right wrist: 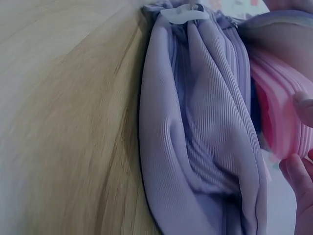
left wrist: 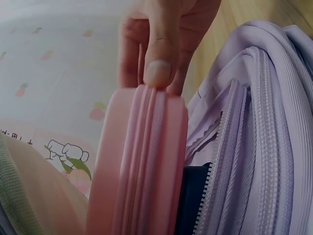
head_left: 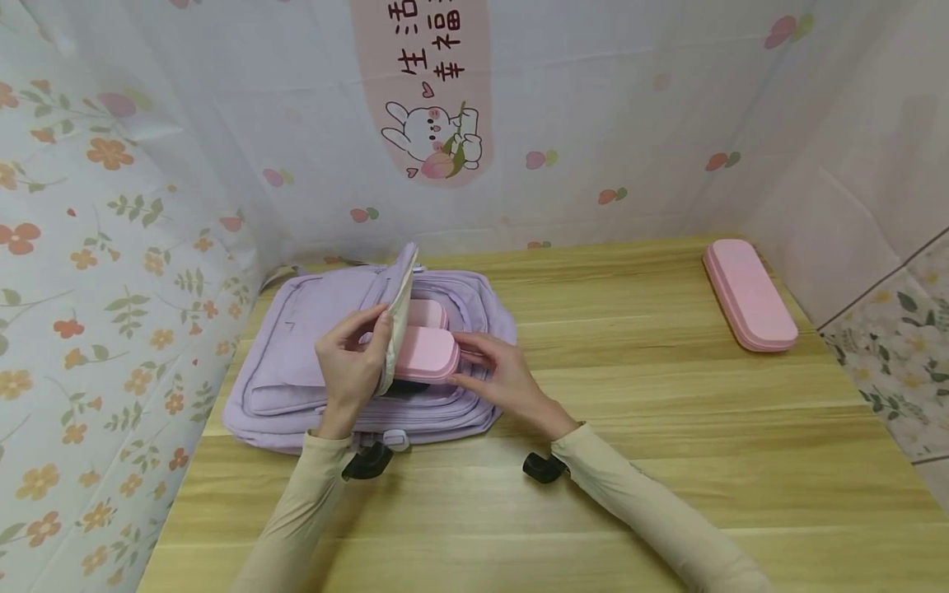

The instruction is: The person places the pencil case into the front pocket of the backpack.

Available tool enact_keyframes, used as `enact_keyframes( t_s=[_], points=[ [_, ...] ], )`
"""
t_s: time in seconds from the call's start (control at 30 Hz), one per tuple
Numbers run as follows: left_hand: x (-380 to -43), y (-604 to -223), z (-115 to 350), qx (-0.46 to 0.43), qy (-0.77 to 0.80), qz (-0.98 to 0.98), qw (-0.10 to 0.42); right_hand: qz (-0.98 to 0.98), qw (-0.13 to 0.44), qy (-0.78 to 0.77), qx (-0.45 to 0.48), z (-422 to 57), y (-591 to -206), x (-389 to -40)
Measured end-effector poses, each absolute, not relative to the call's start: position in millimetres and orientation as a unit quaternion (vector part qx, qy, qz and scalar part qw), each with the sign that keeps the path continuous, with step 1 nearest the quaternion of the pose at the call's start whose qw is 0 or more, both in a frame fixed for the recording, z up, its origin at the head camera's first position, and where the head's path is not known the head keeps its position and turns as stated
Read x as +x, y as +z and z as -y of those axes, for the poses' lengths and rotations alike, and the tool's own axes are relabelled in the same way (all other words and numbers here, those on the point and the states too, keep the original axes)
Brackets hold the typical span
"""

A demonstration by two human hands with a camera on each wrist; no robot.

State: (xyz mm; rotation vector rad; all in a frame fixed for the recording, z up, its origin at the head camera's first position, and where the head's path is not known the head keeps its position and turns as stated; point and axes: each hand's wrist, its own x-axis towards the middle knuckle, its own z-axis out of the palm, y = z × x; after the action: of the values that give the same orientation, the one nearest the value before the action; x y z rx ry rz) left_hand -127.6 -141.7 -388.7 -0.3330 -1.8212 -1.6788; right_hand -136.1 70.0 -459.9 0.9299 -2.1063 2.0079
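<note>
A lilac backpack lies flat on the wooden table. My left hand pinches the edge of its front flap and holds it raised. An oblong pink zip-up pencil case sits partly under that flap, its near end sticking out. My right hand grips this end between thumb and fingers; in the left wrist view the thumb presses on the zipper band. Just behind it, a second pink case shows partly in the opening. Something dark blue lies below the held case, mostly hidden.
Another pink case lies at the back right of the wooden table. Printed cloth hangs behind the table and along both sides. A pale buckle sticks out from the backpack's near side.
</note>
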Motion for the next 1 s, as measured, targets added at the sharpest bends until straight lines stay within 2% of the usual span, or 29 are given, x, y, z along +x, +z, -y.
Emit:
enact_keyframes(
  t_s=[0.17, 0.4, 0.53, 1.0],
  points=[
    [-128, -390, 141, -0.123, -0.636, 0.696, 0.309, 0.689, 0.055, 0.651, 0.314, -58, -462, -135],
    [-128, -390, 139, -0.124, -0.639, 0.693, 0.310, 0.699, 0.059, 0.642, 0.308, -51, -428, -122],
    [-129, -390, 137, -0.115, -0.642, 0.693, 0.307, 0.697, 0.065, 0.644, 0.310, -48, -427, -122],
    [-130, -391, 134, -0.109, -0.644, 0.696, 0.298, 0.713, 0.067, 0.632, 0.295, -46, -463, -137]
  ],
)
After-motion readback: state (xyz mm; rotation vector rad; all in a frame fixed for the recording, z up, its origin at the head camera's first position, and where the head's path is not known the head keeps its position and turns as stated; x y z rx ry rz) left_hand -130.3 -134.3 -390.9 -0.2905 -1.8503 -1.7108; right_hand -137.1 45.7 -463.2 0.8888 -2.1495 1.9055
